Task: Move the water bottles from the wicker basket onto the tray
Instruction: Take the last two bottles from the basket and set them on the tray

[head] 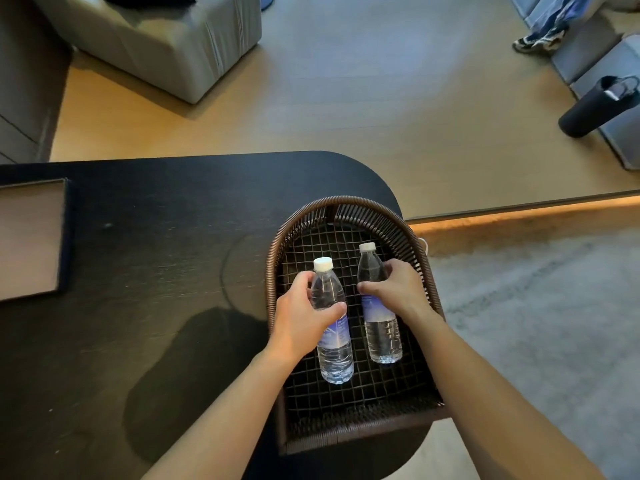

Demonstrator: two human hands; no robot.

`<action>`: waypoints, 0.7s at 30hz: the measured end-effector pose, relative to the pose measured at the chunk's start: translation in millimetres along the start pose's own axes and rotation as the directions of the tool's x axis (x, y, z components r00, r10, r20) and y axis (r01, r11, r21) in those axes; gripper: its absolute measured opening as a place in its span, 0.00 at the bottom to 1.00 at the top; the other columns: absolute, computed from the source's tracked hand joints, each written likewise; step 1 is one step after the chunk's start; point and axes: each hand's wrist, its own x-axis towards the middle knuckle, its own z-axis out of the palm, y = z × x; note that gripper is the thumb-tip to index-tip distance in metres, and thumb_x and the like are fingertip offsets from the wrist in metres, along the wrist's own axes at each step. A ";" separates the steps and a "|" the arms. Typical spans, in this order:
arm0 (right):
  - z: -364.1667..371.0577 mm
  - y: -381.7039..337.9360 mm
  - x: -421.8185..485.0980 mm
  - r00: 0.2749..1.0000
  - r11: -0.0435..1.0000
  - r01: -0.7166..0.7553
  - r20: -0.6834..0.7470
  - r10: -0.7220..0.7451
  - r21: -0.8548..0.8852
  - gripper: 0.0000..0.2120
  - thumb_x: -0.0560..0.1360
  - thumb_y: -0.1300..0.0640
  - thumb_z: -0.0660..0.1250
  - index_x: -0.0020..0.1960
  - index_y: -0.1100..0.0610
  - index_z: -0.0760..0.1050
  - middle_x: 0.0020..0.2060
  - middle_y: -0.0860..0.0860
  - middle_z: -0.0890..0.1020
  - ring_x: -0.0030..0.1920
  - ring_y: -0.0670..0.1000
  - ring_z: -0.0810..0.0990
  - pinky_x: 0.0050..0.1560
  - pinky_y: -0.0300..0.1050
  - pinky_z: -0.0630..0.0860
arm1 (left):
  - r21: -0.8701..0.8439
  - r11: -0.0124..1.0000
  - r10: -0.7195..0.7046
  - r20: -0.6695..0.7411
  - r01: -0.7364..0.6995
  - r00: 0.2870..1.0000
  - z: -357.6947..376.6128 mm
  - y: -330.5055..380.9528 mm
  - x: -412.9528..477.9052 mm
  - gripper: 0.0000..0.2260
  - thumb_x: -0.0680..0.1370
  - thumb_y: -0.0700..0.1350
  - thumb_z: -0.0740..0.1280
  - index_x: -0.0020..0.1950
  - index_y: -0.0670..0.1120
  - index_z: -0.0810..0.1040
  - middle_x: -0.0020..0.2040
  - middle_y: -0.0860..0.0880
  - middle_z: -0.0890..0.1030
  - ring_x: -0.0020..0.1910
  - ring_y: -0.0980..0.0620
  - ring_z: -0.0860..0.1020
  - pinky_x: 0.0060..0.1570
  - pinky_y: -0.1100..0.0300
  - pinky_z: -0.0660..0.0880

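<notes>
Two clear water bottles with white caps and blue labels stand inside the dark brown wicker basket (346, 204) at the right end of the black table. My left hand (304, 313) is wrapped around the upper part of the left bottle (334, 351). My right hand (398, 289) grips the right bottle (382, 330) just below its neck. Both bottles are upright; I cannot tell whether they rest on the mesh bottom. The tray (67, 237), dark-rimmed with a pale inside, lies at the table's far left edge, partly cut off by the frame.
The black table (156, 271) has a rounded right end. Beyond it is wooden floor with a grey upholstered seat (156, 39) at the back left. A black flask (595, 105) lies on a grey mat at the right, and a person's shoe (540, 41) is at the top right.
</notes>
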 end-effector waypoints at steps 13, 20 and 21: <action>-6.7 23.5 -136.8 0.938 0.957 0.266 -0.260 -0.229 0.118 0.28 0.69 0.55 0.83 0.64 0.48 0.74 0.54 0.44 0.83 0.55 0.44 0.82 0.58 0.41 0.80 | 0.049 0.965 0.261 -0.048 -0.258 0.964 2.6 -6.1 -65.7 0.26 0.69 0.48 0.82 0.64 0.52 0.78 0.55 0.56 0.84 0.55 0.60 0.83 0.54 0.55 0.83; 5.8 22.2 -205.5 0.824 0.911 0.406 -0.462 -0.329 0.076 0.32 0.69 0.55 0.83 0.69 0.55 0.73 0.62 0.53 0.83 0.59 0.47 0.82 0.60 0.36 0.78 | 0.081 0.905 0.424 -0.090 -0.418 0.901 -19.6 1.2 -115.7 0.29 0.71 0.50 0.81 0.70 0.51 0.77 0.63 0.53 0.83 0.61 0.56 0.82 0.58 0.54 0.82; 6.5 19.1 -215.5 0.807 0.901 0.427 -0.479 -0.345 0.070 0.32 0.69 0.55 0.83 0.69 0.55 0.73 0.62 0.53 0.83 0.59 0.46 0.81 0.59 0.31 0.76 | 0.083 0.894 0.446 -0.099 -0.439 0.889 -24.8 3.2 -124.6 0.29 0.71 0.50 0.81 0.71 0.50 0.77 0.64 0.53 0.83 0.62 0.56 0.81 0.59 0.55 0.82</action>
